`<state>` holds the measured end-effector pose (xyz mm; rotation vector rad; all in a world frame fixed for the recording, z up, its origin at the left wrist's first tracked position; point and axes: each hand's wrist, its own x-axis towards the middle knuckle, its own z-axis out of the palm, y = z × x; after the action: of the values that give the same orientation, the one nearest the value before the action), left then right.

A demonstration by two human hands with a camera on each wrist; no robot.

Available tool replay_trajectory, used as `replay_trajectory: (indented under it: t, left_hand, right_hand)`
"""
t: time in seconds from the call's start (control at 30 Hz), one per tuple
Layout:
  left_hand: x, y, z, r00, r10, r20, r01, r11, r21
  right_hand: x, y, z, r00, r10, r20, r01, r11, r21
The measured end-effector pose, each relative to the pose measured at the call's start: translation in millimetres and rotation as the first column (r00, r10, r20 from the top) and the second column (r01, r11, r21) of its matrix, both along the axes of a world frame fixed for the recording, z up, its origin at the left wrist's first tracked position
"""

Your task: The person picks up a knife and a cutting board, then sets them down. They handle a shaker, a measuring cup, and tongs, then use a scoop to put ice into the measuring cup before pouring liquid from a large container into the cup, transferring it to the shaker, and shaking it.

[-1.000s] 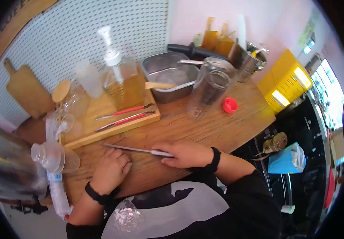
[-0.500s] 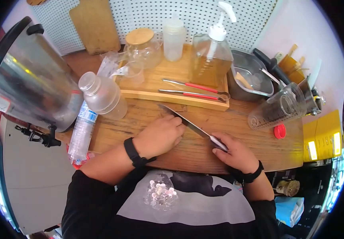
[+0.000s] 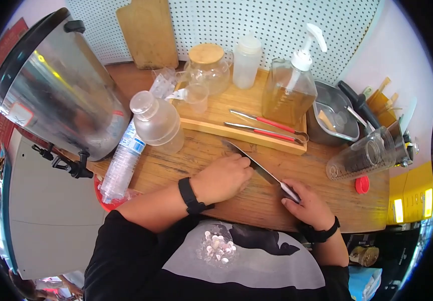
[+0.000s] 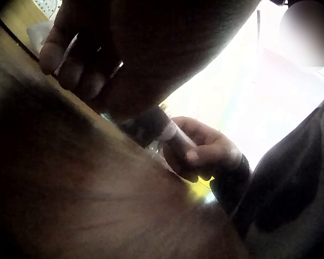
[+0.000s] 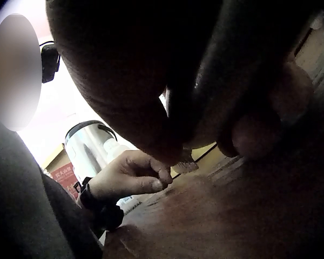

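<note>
My right hand (image 3: 310, 205) grips the handle of a knife (image 3: 264, 173), thumb and fingers round it. The blade points up and left over the wooden table, its tip near the tray. My left hand (image 3: 224, 178) rests on the table, palm down, with loosely bent fingers beside the blade. In the left wrist view, the left hand (image 4: 135, 59) is dark above the wood, and the right hand (image 4: 205, 151) holds the handle beyond. The right wrist view shows the right hand (image 5: 151, 81) close up and the left hand (image 5: 129, 175) behind.
Behind the blade, a wooden tray (image 3: 246, 138) holds red-handled tools (image 3: 269, 134), a pump bottle (image 3: 289, 93) and a glass pot (image 3: 207, 75). At left stand a shaker (image 3: 154, 120), stacked cups (image 3: 121, 168) and a metal dispenser (image 3: 66, 90). A measuring jug (image 3: 362, 155) and red cap (image 3: 362, 184) are right.
The head view has swung left, so the scene sits differently in it. The right hand's hold on the knife and the left hand's place beside the blade look much the same.
</note>
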<state>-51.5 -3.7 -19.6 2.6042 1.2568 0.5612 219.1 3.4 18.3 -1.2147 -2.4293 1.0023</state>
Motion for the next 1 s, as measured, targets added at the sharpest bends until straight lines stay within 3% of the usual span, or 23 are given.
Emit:
replay_trajectory:
  t: [0.17,0.23,0.37,0.43,0.5,0.53,0.57,0.6,0.63,0.7,0.77,0.8,0.87,0.9,0.97,1.0]
  left_hand:
    - [-2,-4,8,0.999,-0.02,0.028,0.022,0.997,-0.077]
    - [-9,-3,21,0.998,-0.054,0.032,0.056,0.997,-0.045]
    - [-33,-23,126,0.967,-0.157,0.202,0.176,0.981,-0.081]
    - [-54,-23,179,0.958,-0.169,0.233,0.138,0.98,0.142]
    - [-76,-10,217,0.887,-0.01,0.461,-0.081,0.981,0.177]
    - [-84,7,234,0.784,0.251,0.568,-0.348,0.935,0.067]
    - [-108,48,244,0.783,0.157,0.602,-0.4,0.868,0.294]
    - [-135,79,259,0.734,0.316,0.601,-0.555,0.789,0.264]
    - [-171,120,265,0.732,0.346,0.588,-0.616,0.704,0.353]
    - [-222,180,263,0.623,0.527,0.577,-0.777,0.501,0.381]
    - [-268,223,256,0.536,0.713,0.453,-0.831,0.349,0.433]
    - [-276,231,255,0.541,0.706,0.456,-0.828,0.352,0.437]
    - [-287,249,256,0.234,0.903,0.361,-0.945,0.123,0.304]
    - [-296,255,257,0.244,0.899,0.363,-0.942,0.131,0.309]
    - [-313,268,259,0.234,0.919,0.318,-0.972,0.223,0.069]
    - [-317,276,257,0.243,0.915,0.321,-0.97,0.23,0.078]
  right_hand:
    - [2,3,-6,1.0,-0.005,-0.016,0.005,1.0,0.014]
    - [2,4,-4,0.999,-0.016,-0.034,0.013,0.997,-0.078]
    - [5,6,-2,0.997,-0.025,-0.069,0.017,0.994,-0.109]
    - [6,8,2,0.998,-0.036,-0.057,0.026,0.987,-0.159]
    - [9,8,-2,0.995,-0.067,-0.076,0.051,0.979,-0.196]
    - [10,8,-5,0.995,-0.065,-0.081,0.048,0.98,-0.196]
    - [12,9,-9,0.991,-0.078,-0.108,0.055,0.979,-0.196]
    - [13,9,-12,0.987,-0.092,-0.133,0.065,0.978,-0.197]
    - [14,8,-14,0.987,-0.094,-0.134,0.066,0.978,-0.197]
    - [15,8,-15,0.981,-0.113,-0.16,0.081,0.977,-0.196]
    - [17,6,-16,0.976,-0.141,-0.165,0.103,0.97,-0.22]
    - [17,6,-16,0.972,-0.166,-0.166,0.121,0.961,-0.25]
    - [19,5,-16,0.967,-0.185,-0.177,0.134,0.954,-0.267]
    - [19,5,-15,0.963,-0.196,-0.184,0.137,0.947,-0.291]
    - [21,8,-14,0.965,-0.206,-0.165,0.148,0.94,-0.307]
    - [22,9,-17,0.964,-0.166,-0.206,0.11,0.96,-0.259]
